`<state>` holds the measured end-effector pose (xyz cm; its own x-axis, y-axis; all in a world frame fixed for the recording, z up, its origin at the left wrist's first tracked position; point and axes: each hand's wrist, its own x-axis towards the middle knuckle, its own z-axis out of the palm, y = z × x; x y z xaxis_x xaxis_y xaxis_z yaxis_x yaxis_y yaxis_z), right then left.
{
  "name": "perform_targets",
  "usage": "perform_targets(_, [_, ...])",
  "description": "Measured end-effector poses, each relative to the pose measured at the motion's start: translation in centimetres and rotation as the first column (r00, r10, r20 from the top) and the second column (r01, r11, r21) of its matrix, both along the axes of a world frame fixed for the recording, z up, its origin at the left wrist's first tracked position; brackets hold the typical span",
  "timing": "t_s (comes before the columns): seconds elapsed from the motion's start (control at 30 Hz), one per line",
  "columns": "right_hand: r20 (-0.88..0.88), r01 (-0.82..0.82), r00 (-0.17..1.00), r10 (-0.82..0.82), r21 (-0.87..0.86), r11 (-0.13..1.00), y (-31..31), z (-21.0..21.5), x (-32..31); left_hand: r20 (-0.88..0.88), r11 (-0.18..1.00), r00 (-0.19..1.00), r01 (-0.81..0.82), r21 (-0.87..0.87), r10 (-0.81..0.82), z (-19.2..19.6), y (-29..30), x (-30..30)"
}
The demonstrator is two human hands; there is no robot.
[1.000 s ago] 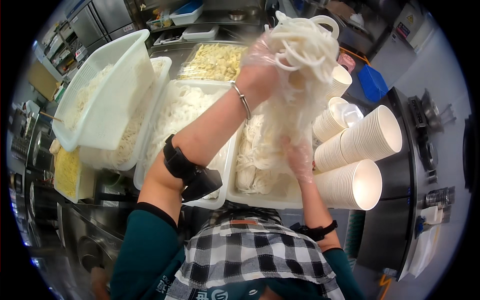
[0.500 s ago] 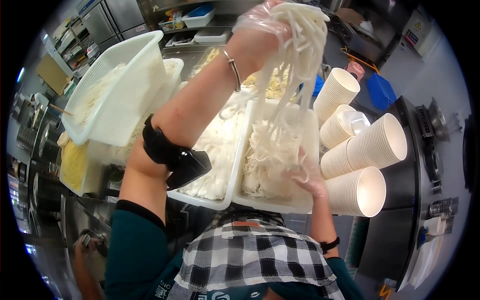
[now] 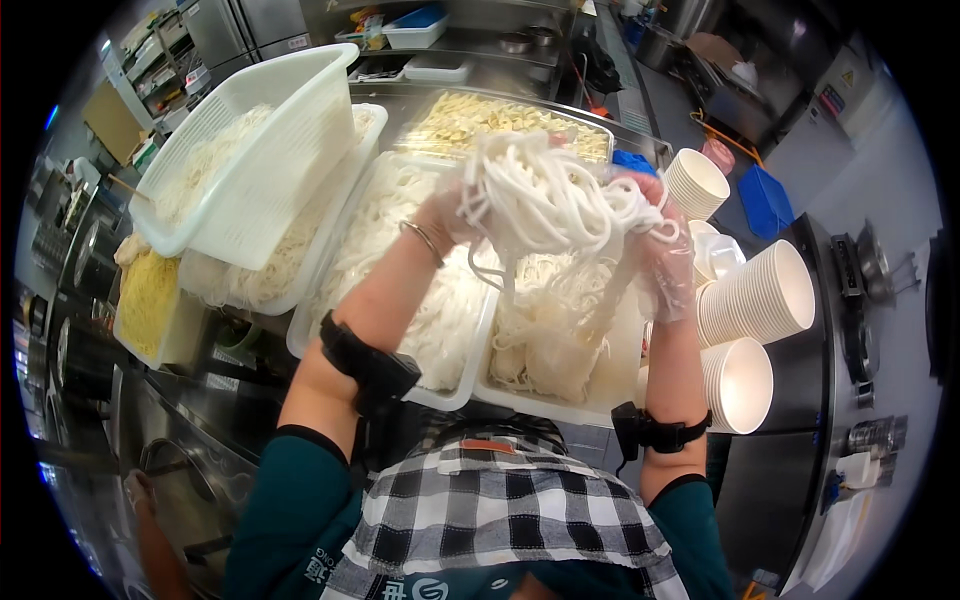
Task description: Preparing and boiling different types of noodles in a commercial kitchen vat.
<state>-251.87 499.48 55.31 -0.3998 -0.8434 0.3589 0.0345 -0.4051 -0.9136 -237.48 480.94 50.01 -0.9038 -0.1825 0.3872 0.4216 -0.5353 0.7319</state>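
A bundle of thick white noodles (image 3: 555, 195) hangs between my two hands, with loose strands trailing down. My left hand (image 3: 462, 208), in a clear plastic glove, is closed round the bundle's left end. On the other end, my right hand (image 3: 668, 250), gloved the same way, grips the noodles with its fingers curled. Below them stands a white bin (image 3: 585, 408) of thinner, tangled noodles (image 3: 550, 340). Beside it on the left, another white bin (image 3: 440, 398) is heaped with thick white noodles (image 3: 385, 240).
At the right stand stacks of white paper cups (image 3: 755, 290). A metal tray of short, flat yellowish noodles (image 3: 480, 125) lies behind. On the left, a tilted white basket (image 3: 300, 150) rests over a bin, near yellow noodles (image 3: 150, 300). Another person's arm (image 3: 155, 530) shows lower left.
My left hand has come down and nearer with the thick noodles. My right hand has risen from the thin-noodle bin and now holds the bundle's right end.
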Motion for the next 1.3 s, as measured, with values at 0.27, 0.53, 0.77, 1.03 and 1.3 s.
perform_targets(0.27, [-0.424,-0.089,0.899,0.109,0.066,0.994,-2.7,0.4,-1.2,-0.184,0.767,0.876,-0.48,-0.425,0.446,-2.2,5.6,-3.5])
perform_targets(0.53, [-0.177,-0.127,0.958,0.227,0.449,0.884,-0.8,-11.5,-1.5,-0.038,0.832,0.831,-0.555,0.004,0.555,-2.2,5.4,-1.4])
perform_targets(0.77, [-0.941,0.495,0.336,-0.039,0.142,0.857,2.6,-23.6,-3.2,0.113,0.76,0.896,-0.427,0.49,0.43,0.2,2.8,-1.3])
perform_targets(1.03, [-0.859,0.703,0.508,0.066,0.458,0.544,4.3,-16.0,-1.7,0.262,0.685,0.79,-0.611,0.396,0.554,7.6,2.6,1.5])
perform_targets(1.3, [-0.294,0.11,0.956,0.001,0.364,0.925,-2.5,-8.2,4.1,0.072,0.631,0.629,-0.759,-0.157,0.774,2.6,2.9,-2.2])
